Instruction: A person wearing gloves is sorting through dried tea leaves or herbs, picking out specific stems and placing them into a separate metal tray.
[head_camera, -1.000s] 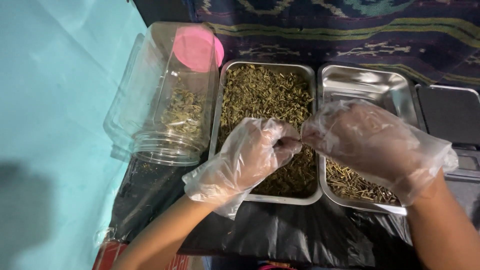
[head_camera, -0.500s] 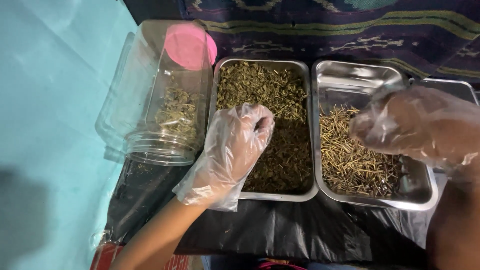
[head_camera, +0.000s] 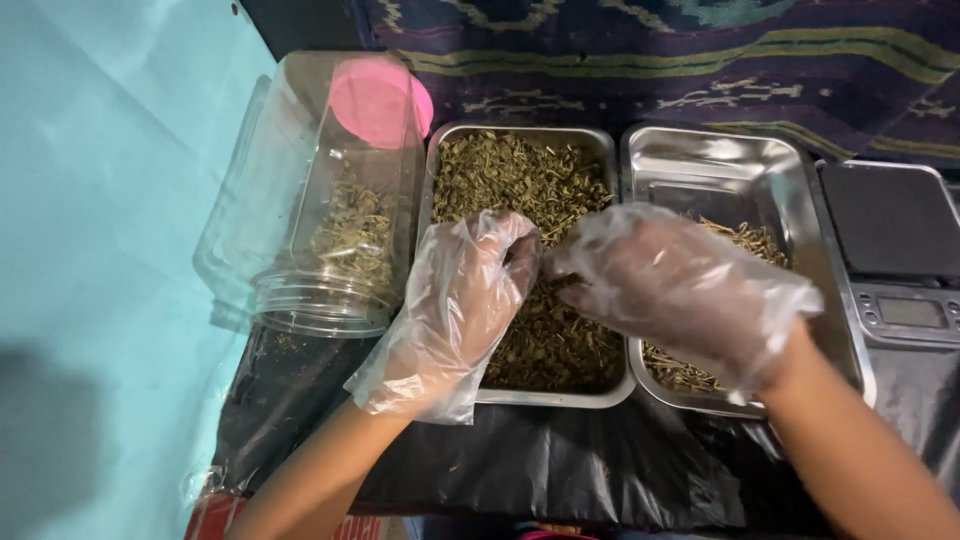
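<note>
Both hands wear loose clear plastic gloves. My left hand (head_camera: 460, 300) rests over the left metal tray (head_camera: 520, 134), fingers curled into the dried green herb (head_camera: 520, 190) that fills it. My right hand (head_camera: 680, 285) reaches across from the right, its fingertips pinching at the herb beside my left fingers. Whether it holds a piece is hidden by the glove. The right metal tray (head_camera: 720, 160) holds a thinner layer of dried stems (head_camera: 750, 240), partly covered by my right hand.
A clear plastic jar (head_camera: 320, 210) lies on its side at the left, with some herb inside and a pink lid (head_camera: 375, 100) behind it. A black digital scale (head_camera: 895, 250) sits at the right. Black plastic sheeting (head_camera: 560, 460) covers the table; a patterned cloth (head_camera: 700, 50) lies behind.
My right hand moved from over the right tray back left to meet my left hand above the herb tray. My left hand stayed in place.
</note>
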